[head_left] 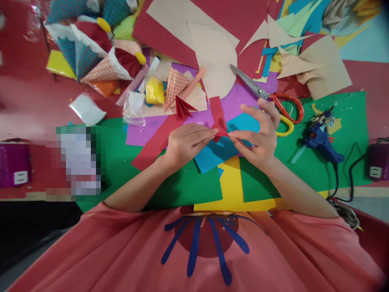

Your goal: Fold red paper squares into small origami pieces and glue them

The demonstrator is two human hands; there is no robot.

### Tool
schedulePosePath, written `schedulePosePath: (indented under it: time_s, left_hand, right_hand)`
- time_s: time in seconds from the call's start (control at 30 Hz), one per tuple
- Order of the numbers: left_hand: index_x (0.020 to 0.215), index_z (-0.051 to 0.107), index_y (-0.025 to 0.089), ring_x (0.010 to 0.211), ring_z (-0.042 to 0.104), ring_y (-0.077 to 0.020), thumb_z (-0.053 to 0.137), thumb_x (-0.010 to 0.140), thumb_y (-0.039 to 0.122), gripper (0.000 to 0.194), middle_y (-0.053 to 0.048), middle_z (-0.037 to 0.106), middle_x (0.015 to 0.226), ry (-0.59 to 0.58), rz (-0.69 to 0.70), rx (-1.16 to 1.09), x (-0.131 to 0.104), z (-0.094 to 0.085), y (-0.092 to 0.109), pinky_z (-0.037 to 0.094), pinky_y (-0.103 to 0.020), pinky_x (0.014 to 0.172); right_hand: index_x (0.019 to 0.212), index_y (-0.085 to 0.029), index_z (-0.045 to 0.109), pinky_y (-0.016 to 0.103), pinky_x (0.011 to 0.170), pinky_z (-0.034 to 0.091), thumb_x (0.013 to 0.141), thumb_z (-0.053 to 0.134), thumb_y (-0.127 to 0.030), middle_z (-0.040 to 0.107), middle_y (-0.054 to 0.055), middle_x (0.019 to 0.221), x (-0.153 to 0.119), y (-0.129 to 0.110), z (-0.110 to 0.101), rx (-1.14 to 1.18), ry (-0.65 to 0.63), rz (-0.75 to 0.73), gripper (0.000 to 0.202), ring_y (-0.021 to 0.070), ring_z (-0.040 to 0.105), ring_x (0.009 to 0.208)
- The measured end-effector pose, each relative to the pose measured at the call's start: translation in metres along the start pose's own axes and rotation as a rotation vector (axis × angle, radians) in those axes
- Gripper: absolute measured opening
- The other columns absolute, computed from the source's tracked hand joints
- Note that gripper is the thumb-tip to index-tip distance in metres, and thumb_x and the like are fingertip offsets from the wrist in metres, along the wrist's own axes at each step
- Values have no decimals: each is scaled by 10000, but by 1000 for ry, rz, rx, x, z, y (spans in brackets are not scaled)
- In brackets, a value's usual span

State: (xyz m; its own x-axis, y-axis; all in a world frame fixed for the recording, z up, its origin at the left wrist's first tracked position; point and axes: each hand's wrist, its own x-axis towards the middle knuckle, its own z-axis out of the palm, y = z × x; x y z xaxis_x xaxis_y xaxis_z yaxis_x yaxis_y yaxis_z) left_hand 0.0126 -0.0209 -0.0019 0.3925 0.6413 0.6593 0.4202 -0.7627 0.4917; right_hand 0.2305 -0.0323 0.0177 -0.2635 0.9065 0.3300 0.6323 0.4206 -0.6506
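Note:
Between my two hands is a red paper strip [217, 111], its near end folded and its far end pointing away from me. My left hand [190, 144] pinches the fold from the left with thumb and forefinger. From the right, the thumb and forefinger of my right hand [257, 136] pinch the same fold, the other fingers raised. A blue paper sheet [217, 152] lies under the hands. Beyond my left hand sits a pleated red paper fan [184, 107], and another red strip [153, 144] runs partly beneath that hand.
Scissors [267, 95] with red and yellow handles lie just past my right hand. A blue glue gun [322, 140] rests at the right on green sheets [349, 121]. Paper cones [103, 69] fill the back left, near a yellow clay packet [154, 90]. Beige paper offcuts [322, 69] lie back right.

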Motion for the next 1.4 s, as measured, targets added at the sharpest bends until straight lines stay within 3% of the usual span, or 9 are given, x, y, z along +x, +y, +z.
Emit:
schedulePosePath:
  time_s: [0.2,0.33,0.47,0.57,0.73,0.87,1.17,1.33,1.4]
  left_hand:
    - [918,726,185,777,731,-104,639,868,165,103,-5,776,831,6,-38,-6,0,-1,0,580,-198,722]
    - [924,715,176,784,730,-104,637,868,156,98,-13,774,830,-15,0,-63,1,-2,0,582,-189,717]
    - [927,696,169,784,729,-105,637,867,162,84,-28,768,824,-97,69,-236,0,0,3,585,-188,723]
    - [953,689,172,798,730,-102,638,866,163,101,-27,767,831,-154,85,-324,-1,1,5,583,-183,739]
    - [981,687,202,806,732,-95,630,871,159,131,-20,770,846,-169,66,-359,0,0,5,578,-173,736]
    - [978,688,202,811,733,-95,627,872,156,130,-23,769,849,-171,67,-368,2,-2,4,576,-168,738]
    - [932,697,181,788,733,-105,629,867,154,97,-38,768,819,-146,29,-340,3,-4,3,573,-167,714]
    - [939,703,207,802,734,-101,617,880,167,111,-19,775,843,-90,18,-267,3,-4,4,580,-183,732]
    - [921,708,222,795,732,-97,619,879,168,112,1,776,835,-41,-36,-210,4,-4,5,580,-187,736]
  right_hand:
    - [794,-324,681,588,1114,348,848,631,-400,644,-18,1204,0,3,2,173,147,88,106,311,447,1343]
    - [864,-308,663,521,1110,374,885,590,-357,652,3,1175,3,10,6,418,235,177,90,246,526,1277]
    - [975,-293,667,495,1113,376,836,652,-369,596,20,1324,6,9,9,469,-11,102,159,240,507,1294]
    - [818,-245,683,497,1118,354,823,665,-334,614,36,1310,7,5,10,471,-207,61,91,243,508,1296]
    - [794,-238,686,482,1105,373,813,681,-308,639,50,1267,9,6,7,602,-344,101,72,225,536,1265]
    - [760,-233,676,483,1095,388,824,673,-331,637,39,1270,11,10,4,653,-378,164,117,225,560,1236]
    - [702,-221,636,468,1083,395,807,665,-314,680,18,1202,13,19,6,687,-185,230,143,220,589,1188]
    - [601,-215,525,399,957,494,884,552,-383,714,0,992,13,22,10,741,61,341,330,180,652,1001]
    - [624,-222,539,382,905,520,889,559,-427,707,6,940,12,18,10,683,73,327,336,171,665,920]
